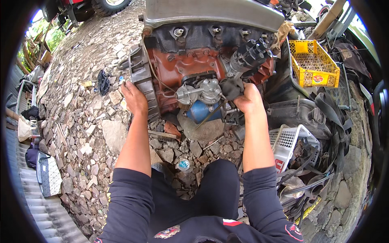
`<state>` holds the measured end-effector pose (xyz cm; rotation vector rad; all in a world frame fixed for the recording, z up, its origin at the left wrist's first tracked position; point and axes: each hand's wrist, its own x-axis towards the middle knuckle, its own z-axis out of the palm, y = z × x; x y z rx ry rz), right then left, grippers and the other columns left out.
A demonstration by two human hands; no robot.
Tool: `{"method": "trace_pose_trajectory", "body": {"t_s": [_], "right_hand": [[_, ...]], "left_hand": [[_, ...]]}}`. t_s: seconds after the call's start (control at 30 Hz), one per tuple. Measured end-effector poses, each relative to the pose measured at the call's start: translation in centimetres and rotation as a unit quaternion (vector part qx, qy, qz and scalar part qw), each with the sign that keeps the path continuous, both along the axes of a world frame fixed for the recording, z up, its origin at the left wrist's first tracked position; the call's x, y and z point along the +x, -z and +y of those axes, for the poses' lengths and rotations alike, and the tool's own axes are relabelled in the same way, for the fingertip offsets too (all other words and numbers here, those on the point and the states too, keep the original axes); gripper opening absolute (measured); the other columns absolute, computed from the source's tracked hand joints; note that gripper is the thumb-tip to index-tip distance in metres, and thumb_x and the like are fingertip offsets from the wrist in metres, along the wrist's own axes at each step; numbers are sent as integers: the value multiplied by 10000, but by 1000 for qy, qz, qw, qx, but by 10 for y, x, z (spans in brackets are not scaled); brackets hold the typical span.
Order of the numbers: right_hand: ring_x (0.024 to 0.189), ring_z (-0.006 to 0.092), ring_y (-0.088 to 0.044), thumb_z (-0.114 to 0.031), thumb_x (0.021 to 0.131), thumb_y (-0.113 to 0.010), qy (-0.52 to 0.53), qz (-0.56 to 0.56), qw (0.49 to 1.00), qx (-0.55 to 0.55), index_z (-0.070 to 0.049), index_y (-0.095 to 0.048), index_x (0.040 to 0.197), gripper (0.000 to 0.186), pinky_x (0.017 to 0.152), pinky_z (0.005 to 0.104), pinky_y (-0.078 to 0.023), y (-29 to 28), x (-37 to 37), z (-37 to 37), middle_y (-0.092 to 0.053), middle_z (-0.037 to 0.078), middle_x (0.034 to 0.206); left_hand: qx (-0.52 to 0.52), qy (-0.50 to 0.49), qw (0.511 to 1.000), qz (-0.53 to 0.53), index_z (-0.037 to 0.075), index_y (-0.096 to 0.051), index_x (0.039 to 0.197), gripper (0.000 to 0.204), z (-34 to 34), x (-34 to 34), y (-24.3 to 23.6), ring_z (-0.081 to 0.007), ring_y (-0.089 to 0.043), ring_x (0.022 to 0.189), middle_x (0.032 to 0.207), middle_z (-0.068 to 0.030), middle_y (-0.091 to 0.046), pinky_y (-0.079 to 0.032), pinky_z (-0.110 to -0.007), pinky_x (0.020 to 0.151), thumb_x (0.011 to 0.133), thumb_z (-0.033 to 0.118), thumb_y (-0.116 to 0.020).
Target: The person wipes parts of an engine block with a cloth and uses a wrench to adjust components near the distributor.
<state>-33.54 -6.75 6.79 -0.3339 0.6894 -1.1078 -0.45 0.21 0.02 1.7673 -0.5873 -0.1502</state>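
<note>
A large engine block point(190, 65), rust-red with a grey valve cover point(214, 13), stands on the stony ground in front of me. My left hand point(136, 98) rests open against the outer edge of the grey ribbed bell housing point(142, 77), its fingers stretched out. On the block's other side, my right hand point(250, 98) is closed beside a dark grey rounded piece point(232, 88); whether that is cloth or an engine part is unclear, and its fingers are partly hidden. Between the hands sit a silver pump point(202, 94), a blue oil filter point(202, 111) and, higher up, a black distributor point(250, 54).
A yellow crate point(315, 76) and a white basket point(298, 135) of parts stand at the right, with black straps point(332, 111) near them. A plastic cup point(184, 165) lies by my knees. Black plastic point(103, 82) lies on the rubble left. A vehicle wheel point(111, 5) shows far left.
</note>
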Motion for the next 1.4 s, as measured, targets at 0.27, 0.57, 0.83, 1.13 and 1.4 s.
{"method": "trace_pose_trajectory", "body": {"t_s": [0.27, 0.57, 0.83, 1.13, 1.4], "right_hand": [[898, 271, -636, -163, 873, -405, 124, 116, 986, -6, -13, -602, 976, 268, 877, 442, -493, -8, -113, 45, -652, 144, 969], [879, 186, -601, -266, 859, -595, 274, 451, 846, -77, -41, -647, 1046, 297, 817, 306, -458, 46, -156, 43, -657, 80, 970], [973, 387, -601, -222, 802, -531, 270, 763, 580, 87, -9, -645, 987, 304, 858, 410, -463, 206, -145, 85, -645, 237, 983], [1022, 287, -600, -148, 815, -498, -348, 784, 439, -268, -188, -658, 1055, 291, 868, 391, -462, 304, -68, 133, -648, 125, 1067], [1023, 240, -591, -153, 853, -412, -428, 772, 285, -375, -118, -545, 1081, 267, 925, 421, -344, 319, -45, 126, -608, 62, 1091]], "left_hand": [[122, -73, 989, -41, 56, -503, 1247, 610, -5, -4, 4, -459, -504, 1088, 1165, -264, -565, -362, -504, 933, 942, 505, -225], [98, -63, 990, -73, -6, -514, 1246, 640, -12, 0, 7, -450, -478, 1133, 1217, -284, -527, -352, -463, 974, 945, 471, -211], [116, -52, 991, -31, -10, -508, 1259, 655, -11, 4, 11, -453, -470, 1146, 1231, -279, -522, -341, -451, 991, 943, 480, -208], [101, -35, 994, -25, -43, -487, 1268, 695, -11, 5, 13, -485, -452, 1145, 1212, -331, -506, -333, -461, 991, 943, 503, -205], [111, -37, 992, -45, -68, -483, 1255, 708, -4, 19, 22, -488, -452, 1143, 1213, -341, -498, -347, -465, 979, 953, 506, -198]]}}
